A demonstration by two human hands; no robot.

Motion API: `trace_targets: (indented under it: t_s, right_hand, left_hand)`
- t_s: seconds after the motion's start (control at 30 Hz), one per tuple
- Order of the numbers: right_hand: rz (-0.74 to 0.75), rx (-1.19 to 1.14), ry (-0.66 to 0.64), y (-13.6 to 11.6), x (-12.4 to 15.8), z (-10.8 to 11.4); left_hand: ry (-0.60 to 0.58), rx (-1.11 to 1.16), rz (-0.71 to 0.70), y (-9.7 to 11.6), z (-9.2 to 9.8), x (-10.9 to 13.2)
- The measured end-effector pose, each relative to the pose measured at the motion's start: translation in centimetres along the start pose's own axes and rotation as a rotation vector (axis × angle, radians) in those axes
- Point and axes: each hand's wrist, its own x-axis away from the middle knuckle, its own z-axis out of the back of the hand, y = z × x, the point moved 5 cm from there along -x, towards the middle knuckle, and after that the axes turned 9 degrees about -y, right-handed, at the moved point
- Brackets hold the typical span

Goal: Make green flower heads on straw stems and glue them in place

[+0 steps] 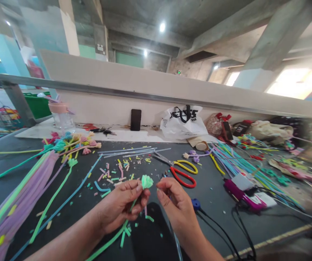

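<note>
My left hand [126, 203] pinches a green pipe-cleaner flower [147, 182] just below its ruffled head. Its long green stem [109, 243] runs down toward the near edge. Close to the right of the flower, my right hand [176, 203] has its fingers curled and its thumb near the index fingertip. What it pinches, if anything, is too small to make out. A thin clear rod [176, 243] shows below the right wrist. Short cut pieces [126, 232] of green pipe cleaner lie under my hands. Scissors with red and yellow handles [183, 176] lie open beyond my right hand.
Bundled pipe-cleaner flowers [33, 181] lie at left, loose stems [243, 163] at right. Translucent sticks [128, 150] lie behind scattered offcuts. A phone [135, 120] leans on the partition beside a white bag [183, 123]. A purple device [243, 195] and cables [216, 224] occupy the right.
</note>
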Motion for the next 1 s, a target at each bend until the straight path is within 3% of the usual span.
trace_targets:
  t_s: [0.2,0.5,1.0]
  right_hand:
    - [-0.097,-0.025,-0.015,0.62,0.30,-0.08]
    - [0.011,0.017,-0.039,0.09,0.36,-0.22]
    - [-0.016,-0.008,0.034,-0.31,0.47,0.36]
  left_hand:
    - [-0.042,-0.028,0.013,-0.05,-0.36,0.01]
    - [0.015,-0.154,0.017,-0.42,0.01,-0.23]
    - [-0.082,-0.244,-0.026,-0.92,-0.24,0.02]
